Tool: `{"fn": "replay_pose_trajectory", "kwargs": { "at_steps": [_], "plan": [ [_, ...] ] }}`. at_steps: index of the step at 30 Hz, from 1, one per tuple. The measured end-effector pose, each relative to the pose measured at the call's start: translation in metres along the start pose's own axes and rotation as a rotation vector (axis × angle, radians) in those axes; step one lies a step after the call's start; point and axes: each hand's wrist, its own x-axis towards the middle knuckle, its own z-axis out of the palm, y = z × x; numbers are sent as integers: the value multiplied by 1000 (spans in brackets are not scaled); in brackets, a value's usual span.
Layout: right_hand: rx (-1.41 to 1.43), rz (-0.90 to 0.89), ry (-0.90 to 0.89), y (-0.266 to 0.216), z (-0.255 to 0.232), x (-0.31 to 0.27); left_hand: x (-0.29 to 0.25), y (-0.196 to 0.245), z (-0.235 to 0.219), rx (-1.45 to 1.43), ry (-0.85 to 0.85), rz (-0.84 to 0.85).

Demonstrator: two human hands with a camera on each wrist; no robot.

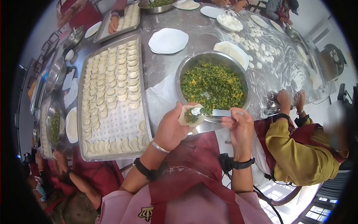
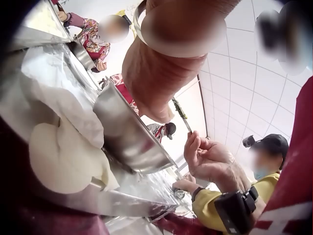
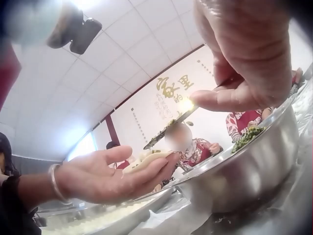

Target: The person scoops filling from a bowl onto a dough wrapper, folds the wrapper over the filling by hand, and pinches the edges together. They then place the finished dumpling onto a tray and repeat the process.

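Observation:
My left hand is palm up, carrying a round dumpling wrapper across its fingers. Green filling sits on the wrapper's middle. In the right wrist view the left thumb stands up, away from the wrapper. My right hand pinches the end of a flat metal spatula. The blade reaches over the wrapper and carries bits of filling. Just beyond both hands stands a steel bowl of chopped green and yellow filling.
A perforated metal tray with rows of folded dumplings lies left of the bowl. White plates and floury dough pieces are farther back. A person in yellow sleeves works close on the right; others surround the table.

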Motion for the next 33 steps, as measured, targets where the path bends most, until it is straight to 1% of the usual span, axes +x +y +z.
{"fn": "replay_pose_trajectory", "kwargs": {
  "at_steps": [2, 5, 7, 8, 9, 10, 11, 12, 15, 16, 18, 19, 20, 21, 23, 26, 29, 33],
  "plan": [
    [6, 5, 9, 2, 0, 0, -1, 0, 2, 161, -27, 49],
    [-42, 9, 12, 7, 3, 1, 1, 2, -2, -91, 38, -11],
    [-62, -43, 3, 3, 6, -1, 4, -2, -14, 288, 4, 85],
    [-74, -68, 3, -2, 7, -4, 3, -3, -17, 384, -5, 107],
    [-148, -141, 29, -8, 6, -6, 3, -3, -20, 480, -11, 130],
    [-222, -214, 54, -15, 5, -8, 2, -3, -21, 485, -6, 129],
    [-295, -286, 78, -22, 3, -10, 1, -2, -19, 193, 15, 59],
    [-365, -328, 59, -27, 1, -13, 0, -1, -17, -102, 54, -1],
    [-956, -643, -128, -26, -13, -7, -1, -1, -15, -88, 75, 3],
    [-1131, -758, -186, -25, -5, -11, -2, -2, -14, -7, 47, 21],
    [-1248, -862, -260, -3, -3, -7, -5, -4, -12, 154, -7, 65],
    [-1301, -912, -302, 6, -3, -6, -7, -3, -11, 93, 0, 50],
    [-1310, -857, -369, 9, -3, -8, -9, -3, -10, 32, 9, 37],
    [-1325, -888, -378, 7, 2, -11, -11, -2, -8, -32, 17, 25],
    [-1356, -948, -387, -2, 14, -24, -21, 2, 1, -26, 15, 34],
    [-1202, -952, -466, -12, 33, -49, -30, -1, 0, -27, -10, 39],
    [-1055, -1029, -588, -1, 43, -60, -38, -4, -2, -58, -52, 32],
    [-1021, -1103, -596, 18, 48, -64, -54, -8, -5, -43, -76, 43]
  ]
}}
